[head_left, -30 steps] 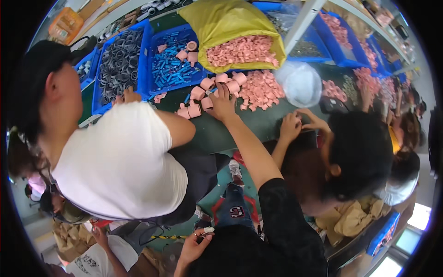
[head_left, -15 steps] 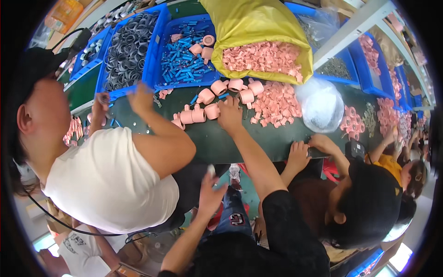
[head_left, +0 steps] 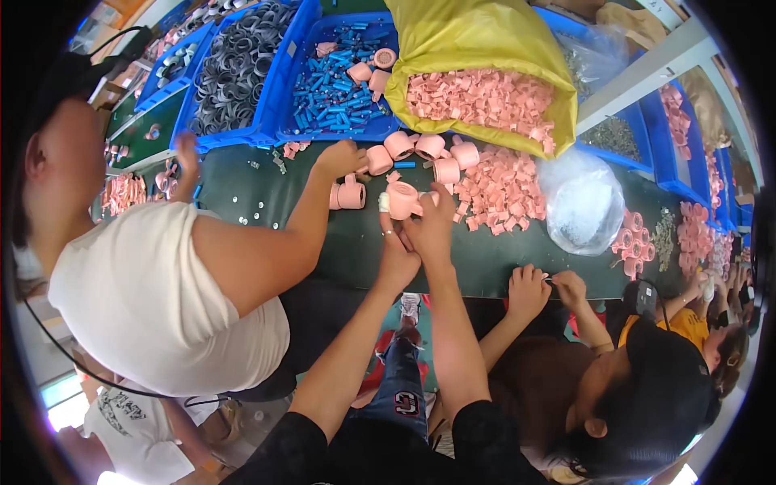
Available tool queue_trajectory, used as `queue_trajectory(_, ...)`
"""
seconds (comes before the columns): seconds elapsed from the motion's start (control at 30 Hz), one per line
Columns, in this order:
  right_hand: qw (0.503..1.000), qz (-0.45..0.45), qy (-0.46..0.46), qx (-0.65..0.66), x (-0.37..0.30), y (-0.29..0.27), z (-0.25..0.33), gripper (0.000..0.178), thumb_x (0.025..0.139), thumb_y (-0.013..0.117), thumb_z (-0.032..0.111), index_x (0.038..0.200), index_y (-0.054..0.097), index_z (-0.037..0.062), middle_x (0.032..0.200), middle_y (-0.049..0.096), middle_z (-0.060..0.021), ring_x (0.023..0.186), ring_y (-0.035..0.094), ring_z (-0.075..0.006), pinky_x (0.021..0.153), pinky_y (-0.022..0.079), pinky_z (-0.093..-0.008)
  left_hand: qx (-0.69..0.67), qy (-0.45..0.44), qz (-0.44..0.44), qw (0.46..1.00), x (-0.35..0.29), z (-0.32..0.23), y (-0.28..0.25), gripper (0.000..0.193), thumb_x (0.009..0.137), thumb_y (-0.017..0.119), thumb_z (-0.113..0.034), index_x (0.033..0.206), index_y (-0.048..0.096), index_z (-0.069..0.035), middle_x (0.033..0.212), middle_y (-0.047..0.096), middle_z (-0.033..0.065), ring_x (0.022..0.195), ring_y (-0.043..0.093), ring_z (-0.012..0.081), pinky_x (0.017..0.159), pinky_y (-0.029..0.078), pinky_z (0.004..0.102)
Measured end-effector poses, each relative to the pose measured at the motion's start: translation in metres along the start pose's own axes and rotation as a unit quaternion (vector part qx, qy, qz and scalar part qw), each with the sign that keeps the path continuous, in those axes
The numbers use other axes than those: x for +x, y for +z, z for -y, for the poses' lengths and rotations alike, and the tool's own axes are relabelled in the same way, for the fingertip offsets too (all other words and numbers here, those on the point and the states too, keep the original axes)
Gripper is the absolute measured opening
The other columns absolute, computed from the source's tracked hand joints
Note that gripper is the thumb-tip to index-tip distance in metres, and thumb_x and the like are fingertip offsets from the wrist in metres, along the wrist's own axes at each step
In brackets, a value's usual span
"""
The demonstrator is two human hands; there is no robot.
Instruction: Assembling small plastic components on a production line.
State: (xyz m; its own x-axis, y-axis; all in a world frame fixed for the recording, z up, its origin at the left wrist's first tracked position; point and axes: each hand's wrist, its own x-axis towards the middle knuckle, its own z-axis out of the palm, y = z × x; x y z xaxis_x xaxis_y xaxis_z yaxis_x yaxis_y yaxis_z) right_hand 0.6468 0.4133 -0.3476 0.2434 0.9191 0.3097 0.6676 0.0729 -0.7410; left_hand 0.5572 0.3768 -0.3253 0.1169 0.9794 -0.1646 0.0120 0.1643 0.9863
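Observation:
Between my two hands, over the near part of the dark green table, is a pink cup-shaped plastic housing with a short side stub. My left hand is closed on its left and lower side; a white wrap covers one fingertip. Against its right side press the fingers of my right hand. A small pink clip shows just above the housing. More pink housings stand in a cluster beyond my hands, with a heap of small pink clips to their right.
A yellow sack spills pink clips. Blue trays hold blue cylinders and grey rings. A clear plastic bag lies right of the heap. At left, a co-worker's hand reaches to the housings; another co-worker's hands work at right.
My left hand has come up from below the table edge to the housing. My right hand has drawn one housing nearer. The left co-worker's arm has swung right toward the housings.

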Motion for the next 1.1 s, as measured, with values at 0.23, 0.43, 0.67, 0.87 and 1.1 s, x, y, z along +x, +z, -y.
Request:
queue_trajectory(0.23,0.996,-0.069,-0.03,0.049,-0.007,-0.126,0.155,0.054,0.071,0.069,0.011,0.123,0.061,0.0056,0.143,0.045,-0.0198,0.129,0.045,-0.042,0.107,0.038,-0.0492,0.094,0.264,0.019,0.96,-0.081,-0.195,-0.024,0.066,0.081,0.076,-0.019,0.137,0.044,-0.002,0.129,0.053,0.0137,0.123,0.052,0.0263,0.104,0.042,0.0402)
queue_trajectory(0.43,0.948,-0.188,-0.249,-0.063,-0.032,-0.241,0.362,0.052,0.069,0.076,0.009,0.119,0.06,0.0044,0.139,0.046,-0.0211,0.124,0.049,-0.0411,0.101,0.043,-0.048,-0.256,0.314,0.131,0.905,-0.216,-0.383,-0.091,0.043,0.1,0.056,-0.037,0.129,0.046,-0.006,0.116,0.058,0.0121,0.106,0.059,0.0246,0.095,0.045,0.0339)
queue_trajectory(0.67,0.894,-0.078,-0.439,0.037,-0.141,-0.139,0.61,0.052,0.067,0.083,0.008,0.113,0.06,0.003,0.135,0.047,-0.0227,0.118,0.053,-0.04,0.094,0.05,-0.0467,0.12,0.45,-0.129,0.876,-0.358,-0.342,-0.312,0.097,0.089,0.064,-0.01,0.157,-0.004,-0.006,0.155,0.023,0.0199,0.141,0.031,0.0296,0.118,0.025,0.0418)
queue_trajectory(0.87,0.898,0.197,-0.382,0.098,-0.251,0.056,0.697,0.034,0.069,0.073,0.007,0.1,0.059,0.003,0.139,0.046,-0.0232,0.126,0.045,-0.0462,0.104,0.039,-0.0534,-0.166,0.191,-0.277,0.927,-0.43,-0.28,-0.482,0.106,0.084,0.066,0.004,0.15,-0.015,-0.014,0.148,0.029,0.0179,0.14,0.036,0.0289,0.113,0.038,0.042)
queue_trajectory(1.1,0.867,0.318,-0.379,0.063,-0.287,0.214,0.694,0.038,0.069,0.074,0.016,0.1,0.058,-0.0002,0.123,0.054,-0.0234,0.112,0.053,-0.0438,0.096,0.045,-0.0485,0.013,0.101,-0.447,0.889,-0.437,-0.219,-0.599,0.114,0.067,0.066,0.004,0.158,-0.003,-0.007,0.156,0.005,0.0281,0.148,0.01,0.0457,0.119,0.024,0.0429)
